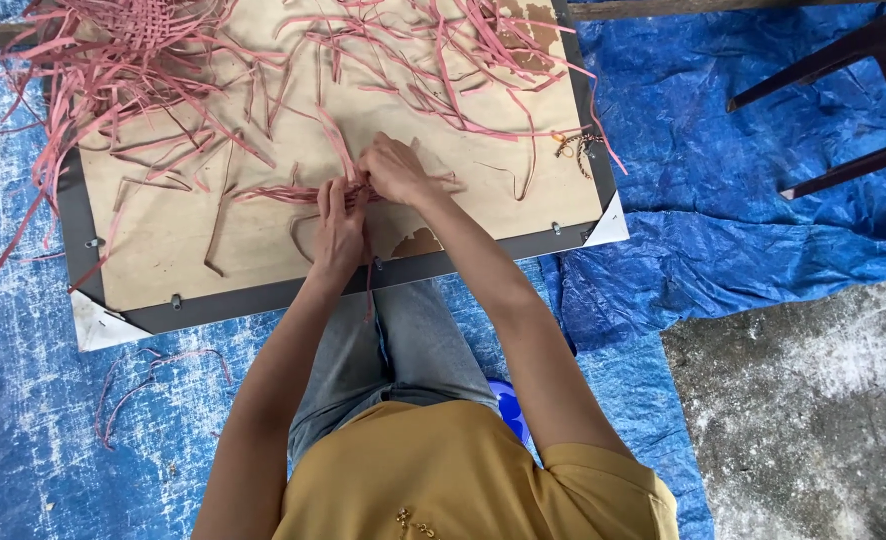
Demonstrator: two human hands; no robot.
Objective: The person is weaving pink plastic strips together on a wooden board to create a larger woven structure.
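Note:
A wooden board [173, 240] with a grey frame lies flat before me, strewn with pink strips [263, 110]. My left hand [340, 232] and my right hand [395, 170] meet near the board's front edge. Both pinch a small braided bundle of pink strips [293, 192] that runs off to the left. A partly woven pink mat [148, 25] sits at the board's far left corner, with loose strip ends fanning out from it.
A blue tarp [723, 200] covers the ground around the board. Dark chair legs [843, 60] stand at the far right. Bare concrete [813, 410] shows at the right. A few stray pink strips [143, 380] lie on the tarp at the left.

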